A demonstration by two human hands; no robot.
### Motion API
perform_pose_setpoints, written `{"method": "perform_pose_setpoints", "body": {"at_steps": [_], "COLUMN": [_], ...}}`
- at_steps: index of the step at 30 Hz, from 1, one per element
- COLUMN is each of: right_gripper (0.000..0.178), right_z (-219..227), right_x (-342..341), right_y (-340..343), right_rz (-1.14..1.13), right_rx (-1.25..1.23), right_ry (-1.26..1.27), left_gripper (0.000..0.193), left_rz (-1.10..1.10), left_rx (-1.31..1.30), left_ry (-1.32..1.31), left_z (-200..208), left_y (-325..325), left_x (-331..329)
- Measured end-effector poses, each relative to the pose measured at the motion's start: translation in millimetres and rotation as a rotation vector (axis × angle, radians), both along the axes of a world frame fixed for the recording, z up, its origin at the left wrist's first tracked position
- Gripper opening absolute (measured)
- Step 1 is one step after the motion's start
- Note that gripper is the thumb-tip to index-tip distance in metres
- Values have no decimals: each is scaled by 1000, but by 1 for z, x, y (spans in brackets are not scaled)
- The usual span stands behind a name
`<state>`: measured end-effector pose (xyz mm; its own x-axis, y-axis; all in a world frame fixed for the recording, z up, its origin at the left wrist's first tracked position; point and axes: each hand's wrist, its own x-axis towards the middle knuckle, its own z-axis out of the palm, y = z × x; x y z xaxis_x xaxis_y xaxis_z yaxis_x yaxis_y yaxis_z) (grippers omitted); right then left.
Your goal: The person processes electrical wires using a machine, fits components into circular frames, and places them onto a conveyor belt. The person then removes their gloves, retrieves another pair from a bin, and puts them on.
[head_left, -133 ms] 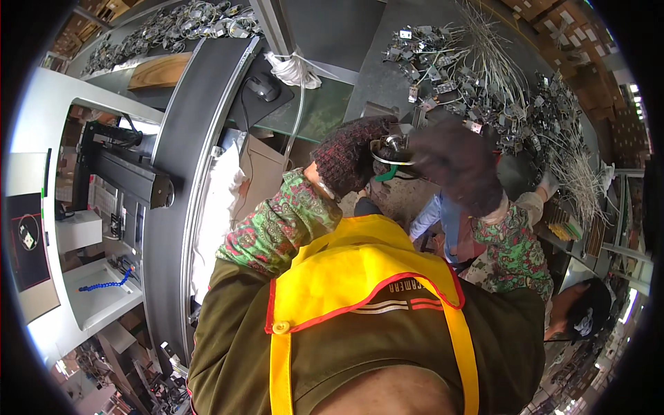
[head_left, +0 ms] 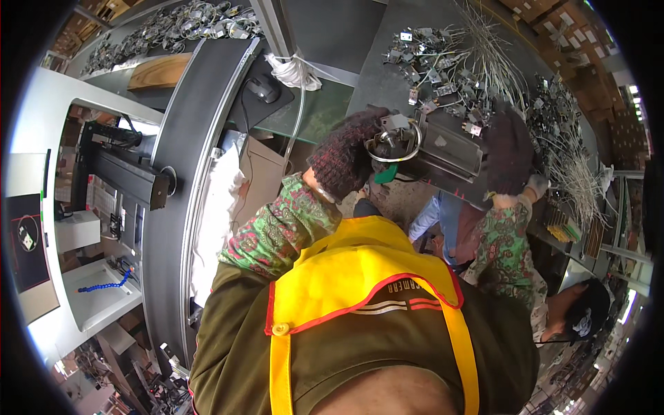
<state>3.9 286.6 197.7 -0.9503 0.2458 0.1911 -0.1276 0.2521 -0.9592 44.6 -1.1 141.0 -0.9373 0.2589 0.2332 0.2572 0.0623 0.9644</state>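
Note:
My left hand [head_left: 346,153], in a dark red-and-black knit glove, is closed round a short looped cable [head_left: 418,146] with a boxy metal connector [head_left: 395,123]. A green piece [head_left: 386,174] shows just below the loop, beside a grey metal fixture [head_left: 449,149] on the bench. Over to the right, my right hand [head_left: 509,149] in a dark glove is at the edge of a pile of cables with metal connectors [head_left: 443,76]. Its fingers look stretched toward the pile, slightly blurred, and nothing shows in them.
A dark conveyor belt [head_left: 197,124] runs along the left, through a white machine [head_left: 104,104]. A computer mouse [head_left: 264,88] lies on a black pad. Another person [head_left: 584,308] works at right, their gloved hand [head_left: 536,185] close to my right wrist. More cables [head_left: 173,31] lie at far left.
My right hand has swung away from the left hand to the pile at right, uncovering the metal fixture. The left hand still holds the cable. A ring shape now shows on the belt beside the machine.

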Motion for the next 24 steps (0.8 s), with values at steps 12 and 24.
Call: {"method": "perform_pose_setpoints", "body": {"at_steps": [12,24], "right_gripper": [40,34], "right_z": [-252,-38], "right_x": [-17,4], "right_y": [262,-82], "right_rz": [-233,446], "right_rx": [1162,788], "right_ry": [-144,151], "left_gripper": [37,45], "left_rz": [223,1287], "left_rx": [846,278], "left_ry": [-487,-282], "left_z": [14,-115], "left_y": [2,-157], "left_x": [3,188]}}
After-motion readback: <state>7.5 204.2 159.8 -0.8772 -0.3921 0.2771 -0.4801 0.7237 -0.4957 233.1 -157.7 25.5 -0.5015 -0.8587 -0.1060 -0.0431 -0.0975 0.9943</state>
